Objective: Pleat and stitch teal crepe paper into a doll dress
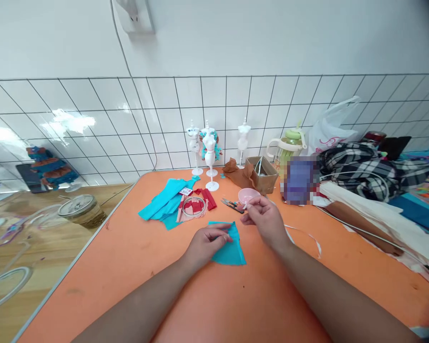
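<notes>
A small turquoise piece of fabric (232, 255) lies on the orange table, narrow at its top and wider at its lower edge. My left hand (209, 245) rests on its left part, fingers stretched over the cloth. Just right of the fabric's top corner, my right hand (266, 219) is raised with thumb and fingers pinched together. A bit of thin white strip (246, 206) shows at those fingertips. More white ribbon (309, 236) trails over the table behind that wrist. Beyond my right hand sit a pink bowl (248, 194) and small scissors (232, 205).
Folded turquoise cloth (166, 202) and red fabric with a ring (194, 207) lie at the back left. White mini dress forms (210, 159) stand near the tiled wall. A cardboard box (266, 178), a jug (291, 145) and heaped plaid cloth (364, 164) occupy the right.
</notes>
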Demonstrator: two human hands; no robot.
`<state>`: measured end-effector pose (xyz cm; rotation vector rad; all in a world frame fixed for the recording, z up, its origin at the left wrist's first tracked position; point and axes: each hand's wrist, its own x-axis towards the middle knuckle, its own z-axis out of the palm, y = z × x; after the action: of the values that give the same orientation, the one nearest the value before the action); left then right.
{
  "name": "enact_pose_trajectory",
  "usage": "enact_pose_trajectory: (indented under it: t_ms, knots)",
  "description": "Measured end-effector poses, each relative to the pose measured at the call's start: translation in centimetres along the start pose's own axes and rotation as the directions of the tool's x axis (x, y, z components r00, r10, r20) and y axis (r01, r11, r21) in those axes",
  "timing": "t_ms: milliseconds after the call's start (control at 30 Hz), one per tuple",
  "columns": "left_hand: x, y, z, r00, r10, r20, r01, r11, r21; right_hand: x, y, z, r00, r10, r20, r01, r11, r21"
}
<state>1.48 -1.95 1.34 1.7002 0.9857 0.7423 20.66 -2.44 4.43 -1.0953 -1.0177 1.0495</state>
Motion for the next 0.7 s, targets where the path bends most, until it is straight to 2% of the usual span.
enact_pose_trajectory:
  t_ms: [67, 133, 200, 233, 267, 300, 367, 433, 533, 600, 667, 700]
  knots:
    - [0.1, -0.1, -0.2, 1.0, -0.02, 0.005, 0.02, 1.0, 0.003, 2.2, -1.5, -1.3, 0.988, -0.114, -0.1, 0.114, 0.993, -0.009]
    - [0.1, -0.3, -0.3, 1.0, -0.025, 0.007, 0.025, 1.0, 0.005, 5.1, -2.7, -2.8, 0.954, -0.231, -0.189, 0.217, 0.972, -0.094]
    - [0.1, -0.3, -0.2, 1.0, -0.024, 0.004, 0.024, 1.0, 0.014, 8.4, -3.5, -4.4, 0.901, -0.377, -0.214, 0.289, 0.89, -0.354]
    - [0.0, -0.3, -0.2, 1.0, -0.026, 0.002, 0.026, 0.999, 0.021, 10.0, -3.7, -5.1, 0.876, -0.439, -0.2, 0.281, 0.801, -0.528]
    - [0.0, -0.3, -0.1, 0.999, -0.032, 0.001, 0.032, 0.999, 0.029, 11.4, -3.7, -5.8, 0.873, -0.46, -0.161, 0.235, 0.686, -0.688]
    - [0.0, -0.2, -0.1, 0.999, -0.039, 0.002, 0.039, 0.999, 0.036, 12.7, -3.7, -6.5, 0.885, -0.447, -0.131, 0.17, 0.571, -0.803]
    - [-0.1, -0.2, -0.1, 0.999, -0.052, 0.004, 0.051, 0.997, 0.05, 14.6, -3.5, -7.4, 0.935, -0.351, -0.055, 0.085, 0.37, -0.925]
    - [-0.1, -0.2, -0.1, 0.998, -0.056, -0.006, 0.056, 0.995, 0.078, 15.6, -3.2, -7.9, 0.964, -0.266, -0.017, 0.046, 0.226, -0.973]
    - [0.0, -0.3, -0.2, 0.999, -0.036, -0.027, 0.04, 0.986, 0.161, 15.4, -3.1, -7.9, 0.966, -0.258, 0.011, 0.043, 0.118, -0.992]
    - [0.0, -0.4, -0.2, 0.999, -0.015, -0.041, 0.023, 0.979, 0.205, 14.4, -3.0, -7.5, 0.929, -0.361, 0.085, 0.132, 0.108, -0.985]
    - [-0.1, -0.5, -0.2, 0.999, 0.001, -0.054, 0.011, 0.975, 0.222, 13.3, -2.7, -7.2, 0.855, -0.502, 0.133, 0.216, 0.111, -0.97]
    - [-0.1, -0.6, -0.1, 0.998, 0.007, -0.058, 0.007, 0.974, 0.225, 12.8, -2.5, -7.1, 0.826, -0.551, 0.118, 0.217, 0.118, -0.969]
